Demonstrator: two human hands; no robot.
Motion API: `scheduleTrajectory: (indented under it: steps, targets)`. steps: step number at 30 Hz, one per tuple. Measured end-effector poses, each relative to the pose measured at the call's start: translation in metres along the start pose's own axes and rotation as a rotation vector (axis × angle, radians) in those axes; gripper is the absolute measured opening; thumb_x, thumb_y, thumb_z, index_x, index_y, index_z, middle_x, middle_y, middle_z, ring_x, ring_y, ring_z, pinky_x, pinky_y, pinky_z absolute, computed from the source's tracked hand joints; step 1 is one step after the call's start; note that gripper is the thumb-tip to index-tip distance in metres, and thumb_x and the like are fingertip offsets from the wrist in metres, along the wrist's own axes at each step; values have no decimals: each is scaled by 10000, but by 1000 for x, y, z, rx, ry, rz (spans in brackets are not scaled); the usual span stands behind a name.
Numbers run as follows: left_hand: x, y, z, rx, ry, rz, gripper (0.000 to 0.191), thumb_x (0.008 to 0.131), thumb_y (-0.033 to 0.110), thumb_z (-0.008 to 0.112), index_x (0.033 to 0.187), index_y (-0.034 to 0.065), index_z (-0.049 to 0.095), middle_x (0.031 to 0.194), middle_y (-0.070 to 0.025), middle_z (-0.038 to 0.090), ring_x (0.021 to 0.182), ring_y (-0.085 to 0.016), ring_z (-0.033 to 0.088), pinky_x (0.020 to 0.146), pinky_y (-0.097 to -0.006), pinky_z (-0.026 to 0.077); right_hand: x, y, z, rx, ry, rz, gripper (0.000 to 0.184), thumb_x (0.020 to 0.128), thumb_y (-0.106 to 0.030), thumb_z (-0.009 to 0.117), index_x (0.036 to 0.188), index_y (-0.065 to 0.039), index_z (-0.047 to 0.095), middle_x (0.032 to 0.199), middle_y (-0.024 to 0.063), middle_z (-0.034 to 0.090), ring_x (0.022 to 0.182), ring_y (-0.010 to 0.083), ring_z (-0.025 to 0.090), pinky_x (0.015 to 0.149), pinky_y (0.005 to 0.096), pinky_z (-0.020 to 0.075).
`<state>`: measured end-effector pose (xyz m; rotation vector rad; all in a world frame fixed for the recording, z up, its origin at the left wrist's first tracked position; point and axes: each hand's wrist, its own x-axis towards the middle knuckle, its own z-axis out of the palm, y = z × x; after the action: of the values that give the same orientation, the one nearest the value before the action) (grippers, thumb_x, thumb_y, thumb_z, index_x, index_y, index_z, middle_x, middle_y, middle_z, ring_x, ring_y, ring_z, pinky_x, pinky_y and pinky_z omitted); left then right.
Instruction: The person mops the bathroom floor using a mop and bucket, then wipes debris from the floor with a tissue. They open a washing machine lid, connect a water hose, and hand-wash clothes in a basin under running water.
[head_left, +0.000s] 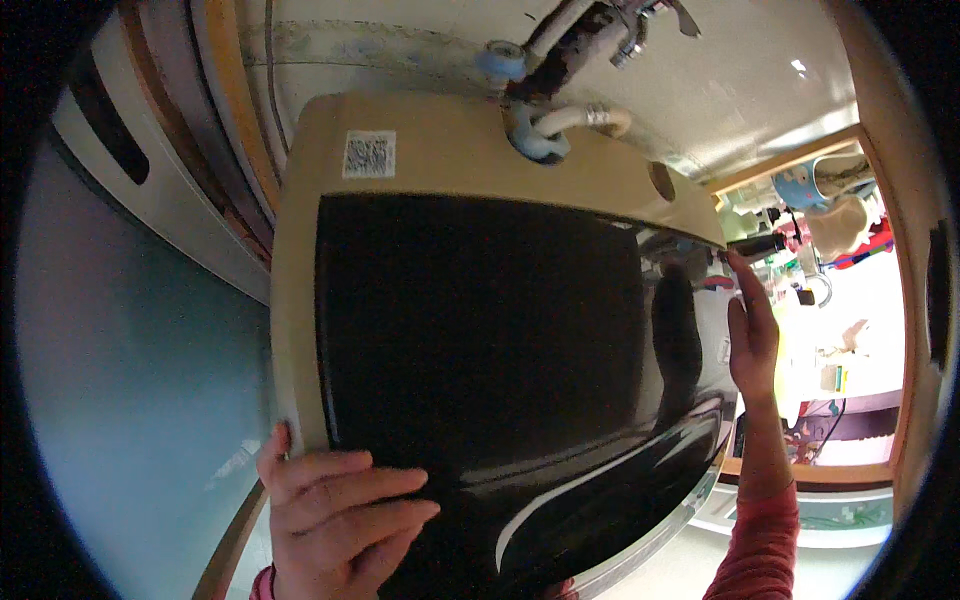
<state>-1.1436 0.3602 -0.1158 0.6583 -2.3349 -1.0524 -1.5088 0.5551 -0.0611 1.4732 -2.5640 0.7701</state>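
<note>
A beige top-loading washing machine (450, 142) with a glossy black lid (480, 322) stands in front of me, the lid lying down. My left hand (341, 510) rests at the near left corner, fingers spread over the lid and the beige rim. Along the right edge of the lid, my right hand (754, 330) touches the side with its thumb and fingers apart. Neither hand holds a loose thing. A white hose (577, 118) meets a blue fitting (551, 142) at the machine's back. A white sticker with a printed code (369, 154) is on the rear panel.
Metal taps (634, 34) and pipes are on the tiled wall behind. To the left stands a bluish panel (165, 300) beside wooden strips (225, 90). Past a wooden frame (795, 154) on the right are bottles and a blue cup (799, 186).
</note>
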Motion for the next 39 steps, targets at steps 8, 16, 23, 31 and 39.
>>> scheduleTrajectory:
  steps: [8, 16, 23, 31, 39]
  targets:
    - [-3, 18, 24, 72, 138, 166, 118, 827, 168, 577, 895, 94, 640, 969, -63, 657, 1072, -260, 546, 1051, -493, 266, -115, 9, -38, 400, -9, 193, 425, 903, 54, 372, 1327, 36, 394, 1365, 166, 427, 1290, 261, 389, 1097, 383, 276]
    - [-36, 19, 17, 19, 76, 212, 345, 952, 250, 441, 1204, 48, 564, 1278, -95, 536, 1247, -198, 439, 1081, -318, 255, -259, 32, -90, 631, -20, 109, 444, 913, 8, 388, 1351, 61, 349, 1400, 192, 384, 1313, 272, 359, 1104, 385, 246]
    - [-148, 83, 47, 170, 169, -71, 365, 981, 283, 425, 1214, 33, 552, 1214, -93, 558, 1145, -162, 497, 1008, -288, 345, -495, 125, -177, 738, 220, 478, 405, 937, -70, 433, 1326, 41, 412, 1354, 153, 454, 1276, 248, 415, 1074, 362, 309]
    - [-213, 283, 253, -431, -544, -223, 259, 934, 175, 526, 1111, -5, 580, 1102, -97, 597, 936, -165, 602, 847, -283, 470, -667, 221, -213, 1106, 633, 887, 393, 929, -67, 477, 1303, 44, 432, 1305, 152, 499, 1207, 230, 486, 1005, 324, 394]
    - [-151, 382, 445, -600, -878, -180, 278, 955, 154, 490, 1154, -31, 549, 1109, -116, 610, 983, -180, 603, 868, -304, 469, -626, 347, -246, 1257, 648, 881, 440, 948, -138, 475, 1344, 25, 378, 1320, 154, 484, 1193, 227, 497, 998, 310, 403]
